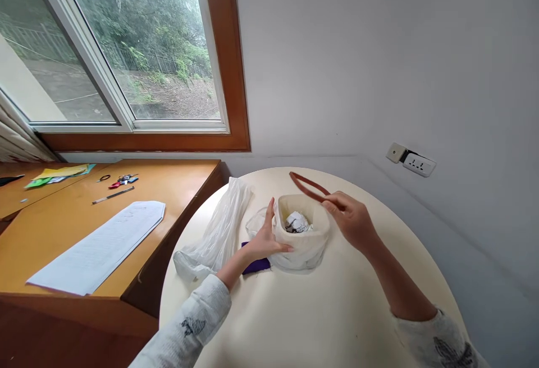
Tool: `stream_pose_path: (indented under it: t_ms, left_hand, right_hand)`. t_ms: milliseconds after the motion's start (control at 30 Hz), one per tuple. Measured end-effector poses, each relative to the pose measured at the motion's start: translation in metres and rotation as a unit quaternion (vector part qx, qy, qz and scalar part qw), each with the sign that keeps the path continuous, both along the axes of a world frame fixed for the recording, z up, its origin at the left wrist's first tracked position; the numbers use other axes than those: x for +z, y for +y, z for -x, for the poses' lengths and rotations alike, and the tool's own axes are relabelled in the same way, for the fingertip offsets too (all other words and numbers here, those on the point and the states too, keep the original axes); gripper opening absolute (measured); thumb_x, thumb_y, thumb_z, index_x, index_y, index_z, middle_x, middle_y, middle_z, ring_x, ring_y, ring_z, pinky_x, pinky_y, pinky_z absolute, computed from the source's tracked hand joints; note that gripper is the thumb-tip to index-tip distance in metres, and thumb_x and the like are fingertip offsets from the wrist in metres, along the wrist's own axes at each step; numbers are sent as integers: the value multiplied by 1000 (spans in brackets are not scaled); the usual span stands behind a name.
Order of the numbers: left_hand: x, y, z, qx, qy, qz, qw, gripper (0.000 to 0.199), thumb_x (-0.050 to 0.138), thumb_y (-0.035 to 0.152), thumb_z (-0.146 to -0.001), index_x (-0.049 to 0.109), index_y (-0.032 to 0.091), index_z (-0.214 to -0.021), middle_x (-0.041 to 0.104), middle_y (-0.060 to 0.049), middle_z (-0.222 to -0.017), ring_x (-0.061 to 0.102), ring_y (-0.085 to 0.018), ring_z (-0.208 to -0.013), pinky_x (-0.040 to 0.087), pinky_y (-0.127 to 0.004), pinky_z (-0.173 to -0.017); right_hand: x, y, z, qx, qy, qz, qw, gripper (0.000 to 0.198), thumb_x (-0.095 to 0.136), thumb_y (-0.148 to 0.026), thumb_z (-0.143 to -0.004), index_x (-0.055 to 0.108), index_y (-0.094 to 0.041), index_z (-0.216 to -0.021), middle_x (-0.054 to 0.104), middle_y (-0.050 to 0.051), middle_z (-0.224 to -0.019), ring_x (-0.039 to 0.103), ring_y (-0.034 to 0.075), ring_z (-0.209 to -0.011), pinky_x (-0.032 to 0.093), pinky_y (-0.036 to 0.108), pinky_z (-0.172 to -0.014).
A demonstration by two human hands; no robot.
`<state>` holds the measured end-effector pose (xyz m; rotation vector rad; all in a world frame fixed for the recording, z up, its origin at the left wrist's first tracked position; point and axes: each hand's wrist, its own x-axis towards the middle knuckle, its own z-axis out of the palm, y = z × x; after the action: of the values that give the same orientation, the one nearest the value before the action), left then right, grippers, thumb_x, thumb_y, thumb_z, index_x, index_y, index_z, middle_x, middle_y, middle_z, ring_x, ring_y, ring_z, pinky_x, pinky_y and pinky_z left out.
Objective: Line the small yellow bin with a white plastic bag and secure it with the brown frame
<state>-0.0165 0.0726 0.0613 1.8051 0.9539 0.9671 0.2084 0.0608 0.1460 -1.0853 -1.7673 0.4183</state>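
Near the table's [320, 312] far edge, the right hand [352, 219] pinches a brown ring [310, 192], likely light, stiff, best held by one side; the left hand [266, 240] spreads wide against a bagged bin [309, 242].

One left hand [266, 240] and one right hand [348, 221], with one brown ring [309, 192], are seen above a round tabletop [295, 323] bearing one bin [304, 239], one purple cloth [256, 266] and, near its left edge, one loose plastic bag [221, 233]. One pen [113, 195] lies on the desk [181, 188]; the wall [320, 76] has two plates [419, 164].
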Motion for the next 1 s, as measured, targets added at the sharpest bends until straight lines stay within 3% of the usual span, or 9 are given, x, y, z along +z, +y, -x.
stream_pose_path:
  t_ms: [100,167,300,400,533,633,733,867,1000]
  left_hand:
    - [-5,0,7,-8,11,-5,1000,122,77,39,-57,-12,31,-140,-6,-8,-150,1,-30,-137,11,-45,-110]
    - [-9,-1,12,1,18,-9,1000,118,77,40,-58,-9,33,-140,-4,-7,-150,4,-30,-137,13,-47,-109]
    - [-18,-7,19,24,12,-12,1000,116,76,40,-59,-8,33,-140,-2,-10,-150,11,-31,-136,17,-48,-108]
    - [-22,-13,23,37,16,-4,999,117,75,42,-60,-10,32,-140,-2,-11,-150,12,-32,-135,19,-48,-107]
    - [-24,-22,29,61,49,16,997,114,73,41,-63,-10,29,-140,0,-12,-149,16,-32,-134,20,-48,-107]
    - [-22,-26,34,83,97,21,992,99,64,31,-71,-5,25,-141,5,-12,-149,22,-28,-133,22,-44,-107]
    - [-20,-23,38,140,210,11,968,72,50,18,-74,19,23,-139,19,-11,-147,27,-23,-132,27,-39,-105]
    - [-20,-9,39,210,313,8,926,49,39,18,-80,37,17,-129,26,-16,-143,45,-21,-119,40,-34,-94]
    - [-24,9,34,247,373,-2,894,46,42,28,-83,40,13,-126,31,-19,-139,39,-28,-123,34,-39,-97]
  right_hand:
    - [-10,17,-25,-70,8,-36,997,19,50,-36,-82,61,-20,-81,62,3,-81,56,16,-75,44,28,-67]
    - [-30,34,-45,-105,-19,-37,994,22,48,-37,-82,62,-20,-86,64,5,-88,57,18,-83,43,32,-75]
    - [-89,63,-80,-163,-125,50,977,30,41,-39,-83,63,-20,-88,65,7,-98,56,22,-93,36,41,-88]
    - [-130,70,-91,-159,-161,82,971,30,41,-38,-81,65,-20,-80,65,9,-100,55,25,-99,31,45,-92]
    - [-164,64,-96,-166,-191,127,959,28,43,-36,-79,66,-19,-77,62,10,-110,52,28,-106,22,52,-96]
    - [-171,56,-96,-179,-200,147,952,23,47,-36,-77,65,-22,-81,59,9,-116,49,29,-111,13,54,-100]
    - [-165,47,-89,-184,-199,149,951,26,43,-35,-81,63,-22,-89,57,9,-118,46,26,-114,19,47,-100]
    - [-151,36,-68,-150,-204,178,951,35,32,-38,-86,62,-19,-83,64,9,-97,56,20,-92,39,33,-80]
    - [-149,29,-42,-136,-215,252,934,27,44,-40,-80,61,-20,-72,65,7,-81,59,21,-77,39,30,-63]
